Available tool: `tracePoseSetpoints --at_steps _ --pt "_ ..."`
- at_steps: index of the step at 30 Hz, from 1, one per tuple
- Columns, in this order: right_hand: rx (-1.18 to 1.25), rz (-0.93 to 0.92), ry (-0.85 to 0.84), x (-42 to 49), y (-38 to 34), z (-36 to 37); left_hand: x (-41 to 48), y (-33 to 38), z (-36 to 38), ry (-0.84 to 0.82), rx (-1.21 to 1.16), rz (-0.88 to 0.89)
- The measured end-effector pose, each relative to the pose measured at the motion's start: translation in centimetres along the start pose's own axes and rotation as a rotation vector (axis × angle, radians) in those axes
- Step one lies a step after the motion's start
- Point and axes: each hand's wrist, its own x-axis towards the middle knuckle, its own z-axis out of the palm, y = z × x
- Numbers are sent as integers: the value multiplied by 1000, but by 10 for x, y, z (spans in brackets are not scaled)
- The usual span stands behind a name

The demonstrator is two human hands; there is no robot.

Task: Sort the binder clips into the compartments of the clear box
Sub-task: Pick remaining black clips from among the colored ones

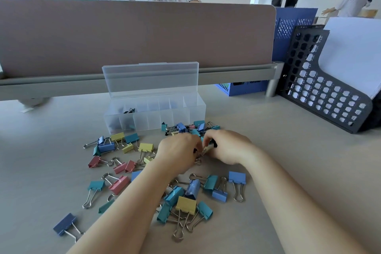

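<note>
Head view: the left hand (177, 150) and right hand (226, 148) meet at the fingertips. Both are curled and pinch a small black clip (205, 150) between them. The clear box (165, 117) sits at 11 o'clock from the hands, its long side running left to right, so the left hand is nearer. Other black clips (129, 110) lie in its second compartment from the left. No writing can be read.

Binder clips (156, 173) scattered on desk (288, 161), clear box (154, 113) behind them
</note>
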Motion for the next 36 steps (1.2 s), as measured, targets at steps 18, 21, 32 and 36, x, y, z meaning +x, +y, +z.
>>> tracePoseSetpoints --at_steps 18,21,32,36 --pt "1809 112 -174 1 48 -16 8 -6 -21 -420 -2000 -563" --pt "1923 139 -163 2 47 -13 10 -9 -17 -503 -2147 -552" --pt "689 160 247 4 25 -10 7 -11 -15 -470 -2198 -486" --pt "475 188 251 1 24 -7 6 -10 -14 -433 -2157 -487"
